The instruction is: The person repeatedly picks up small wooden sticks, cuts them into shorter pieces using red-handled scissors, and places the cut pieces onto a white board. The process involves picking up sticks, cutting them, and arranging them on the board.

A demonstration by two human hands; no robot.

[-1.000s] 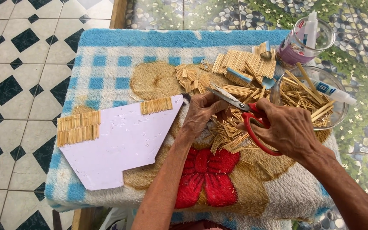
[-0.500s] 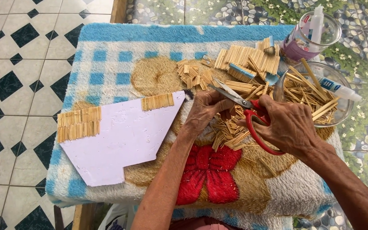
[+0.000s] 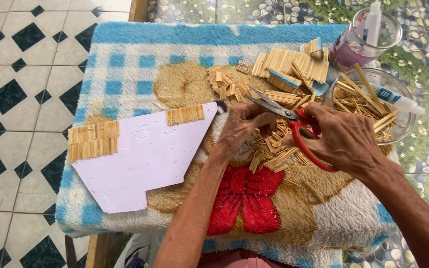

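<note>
- Your right hand (image 3: pixel 346 141) is closed round the red handles of the scissors (image 3: pixel 294 124), fingers through the loops; blades open, tips pointing toward the far left corner of the table.
- Your left hand (image 3: pixel 244 126) has fingers curled shut, pinching sthg small at the blade tips; can't tell exactly what, prob. a thin wooden stick.
- Scissors sit above the middle of the table, just right of centre, over a loose pile of cut sticks (image 3: pixel 271 151) lying on the blanket (image 3: pixel 140 59).
- Blanket is fluffy, blue-and-white check w/ a tan figure and a red bow (image 3: pixel 244 196) near the near edge; it covers the whole table top.
- White card shape (image 3: pixel 145 159) lies flat on the left half, its long edge toward the far side, point almost touching your left hand.
- Two patches of sticks laid side by side on the card: one block (image 3: pixel 94 141) at its left end, a smaller strip (image 3: pixel 185 114) at its far right corner.
- Short offcuts (image 3: pixel 227 84) heaped beyond your left hand; longer stick bundles (image 3: pixel 294 64) toward the far right corner.
- Clear glass bowl (image 3: pixel 403 126) at the right edge holds long sticks and a glue tube (image 3: pixel 398 99).
- Clear plastic cup (image 3: pixel 368 37) stands at the far right corner, just beyond the bowl.
- Tiled floor (image 3: pixel 11 94) shows left of the table.
</note>
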